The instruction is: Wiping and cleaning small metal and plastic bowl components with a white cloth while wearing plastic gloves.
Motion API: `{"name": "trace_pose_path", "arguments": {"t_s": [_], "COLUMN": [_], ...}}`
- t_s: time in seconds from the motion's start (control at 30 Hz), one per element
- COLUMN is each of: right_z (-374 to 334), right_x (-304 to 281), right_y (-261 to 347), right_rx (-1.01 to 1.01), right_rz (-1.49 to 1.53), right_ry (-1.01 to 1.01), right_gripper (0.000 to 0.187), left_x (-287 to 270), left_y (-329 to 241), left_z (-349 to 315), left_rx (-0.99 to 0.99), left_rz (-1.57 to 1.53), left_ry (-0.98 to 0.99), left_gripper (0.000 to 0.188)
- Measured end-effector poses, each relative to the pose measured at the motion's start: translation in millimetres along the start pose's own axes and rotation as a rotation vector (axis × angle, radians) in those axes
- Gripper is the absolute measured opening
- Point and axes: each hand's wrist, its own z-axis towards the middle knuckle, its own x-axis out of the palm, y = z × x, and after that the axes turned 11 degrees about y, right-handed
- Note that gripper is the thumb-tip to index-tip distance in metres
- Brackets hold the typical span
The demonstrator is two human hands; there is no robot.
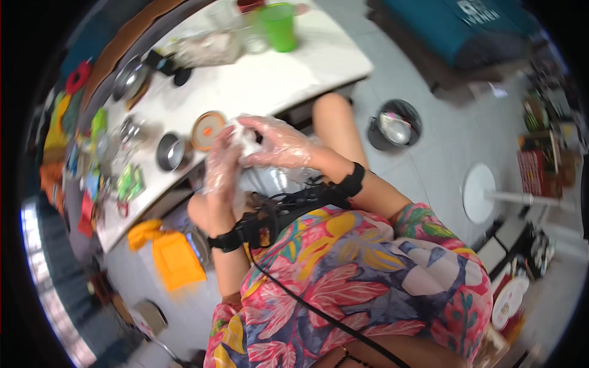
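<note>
Both my hands wear thin see-through plastic gloves and meet in front of my lap, close to the table's near edge. A crumpled white thing (246, 142), perhaps a tissue or cloth, is pinched between them. My left hand (222, 165) is closed on its left side. My right hand (283, 145) curls round it from the right, with thumb and fingers bent. A dark patch shows beside the white thing, too blurred to name. Just past my left hand lies a round tan lid or plate (208, 127) with an orange centre. Next to it stands a small metal bowl (172, 151).
The white table (276, 83) carries a green cup (279, 27), a glass jar (253, 38), a plastic bag (205, 50), a metal pan (130, 78) and several small packets at left. A dark bin (383, 138) stands right on the floor. A yellow cloth (177, 260) lies left.
</note>
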Motion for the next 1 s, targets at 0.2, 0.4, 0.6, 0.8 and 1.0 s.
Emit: {"name": "trace_pose_path", "arguments": {"t_s": [0.2, 0.4, 0.6, 0.8, 1.0], "right_z": [1.6, -7.5, -13.1, -21.1, -15.0], "right_x": [29.3, 25.3, -0.1, -5.1, -22.0], "right_y": [-9.1, -22.4, -3.3, 0.1, 8.1], "right_rx": [0.226, 0.38, 0.538, 0.487, 0.512], "right_rz": [0.298, 0.576, 0.972, 0.992, 1.138], "right_ry": [0.104, 0.237, 0.127, 0.089, -0.066], "right_gripper": [0.048, 0.05, 0.048, 0.05, 0.049], "left_x": [-19.8, -48.8, -170.2, -187.0, -150.2], "left_y": [10.5, 12.7, 60.8, 46.2, 18.9], "left_z": [-22.4, -24.3, 14.5, 31.6, 24.6], "left_rx": [-0.017, -0.043, -0.254, -0.468, 0.007], "left_rz": [-0.092, -0.081, 0.511, 0.225, 0.055], "left_ry": [0.012, -0.156, -1.036, -0.749, -0.758], "left_gripper": [0.046, 0.045, 0.058, 0.049, 0.021]}}
